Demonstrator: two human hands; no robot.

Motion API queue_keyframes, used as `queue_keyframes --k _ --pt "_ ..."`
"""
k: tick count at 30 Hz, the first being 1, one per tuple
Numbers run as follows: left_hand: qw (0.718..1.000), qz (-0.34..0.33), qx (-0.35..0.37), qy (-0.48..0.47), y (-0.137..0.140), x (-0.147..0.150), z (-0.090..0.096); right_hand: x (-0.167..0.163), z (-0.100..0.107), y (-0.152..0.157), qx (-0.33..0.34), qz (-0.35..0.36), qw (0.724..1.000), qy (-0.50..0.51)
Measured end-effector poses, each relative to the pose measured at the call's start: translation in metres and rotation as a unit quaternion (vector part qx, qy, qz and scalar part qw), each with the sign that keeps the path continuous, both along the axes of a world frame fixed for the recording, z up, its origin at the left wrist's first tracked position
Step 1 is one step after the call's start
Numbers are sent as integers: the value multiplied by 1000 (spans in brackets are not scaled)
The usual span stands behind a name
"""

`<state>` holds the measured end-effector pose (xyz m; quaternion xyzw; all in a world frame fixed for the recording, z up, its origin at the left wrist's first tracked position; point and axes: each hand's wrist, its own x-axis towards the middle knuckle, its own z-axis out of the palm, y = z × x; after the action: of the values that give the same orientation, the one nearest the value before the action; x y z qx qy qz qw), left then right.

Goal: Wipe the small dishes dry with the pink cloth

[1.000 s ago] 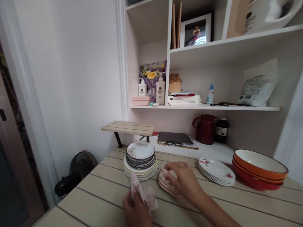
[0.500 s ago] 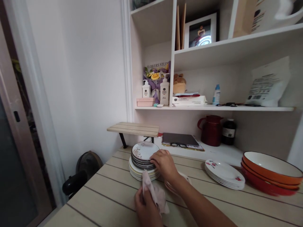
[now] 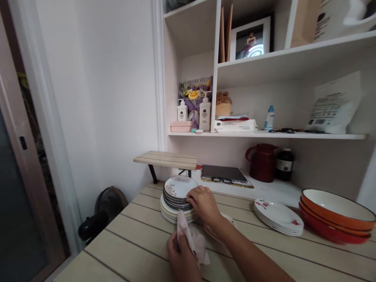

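Observation:
A stack of small dark-rimmed plates (image 3: 178,186) with a brown floral pattern sits on wider white plates (image 3: 168,214) at the middle of the table. My right hand (image 3: 203,201) grips the right rim of the small plates, its fingers curled at the edge; how many plates it pinches I cannot tell. Just in front of the stack, my left hand (image 3: 181,254) is closed round a crumpled pale pink cloth (image 3: 196,243). The cloth's upper tip points up, close to the front of the wider plates. Behind my right wrist, a further stack of dishes (image 3: 230,220) is mostly hidden.
On the right stand oval plates (image 3: 277,213) with red flowers and stacked orange and red bowls (image 3: 337,207). Along the back are a dark laptop (image 3: 225,173), a red jug (image 3: 262,162) and a dark bottle (image 3: 284,164). A small raised wooden shelf (image 3: 166,158) stands behind the plates.

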<state>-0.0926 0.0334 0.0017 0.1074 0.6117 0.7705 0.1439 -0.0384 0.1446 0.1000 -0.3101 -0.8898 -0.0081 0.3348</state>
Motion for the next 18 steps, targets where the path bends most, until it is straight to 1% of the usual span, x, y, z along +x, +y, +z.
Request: queue_keyframes --k 5,8,14,18 --pt "1000 -17 -3 -20 0 1 2 -1 1 0 -11 -9 1000 4" --pt "999 -21 6 -24 1 1 3 -1 0 0 4 -13 1000 -3" --pt "1000 -25 13 -12 3 1 1 -3 -10 2 120 -6 992 -45" --pt "999 -35 16 -36 4 3 -1 -5 -16 5 175 3 983 -49"
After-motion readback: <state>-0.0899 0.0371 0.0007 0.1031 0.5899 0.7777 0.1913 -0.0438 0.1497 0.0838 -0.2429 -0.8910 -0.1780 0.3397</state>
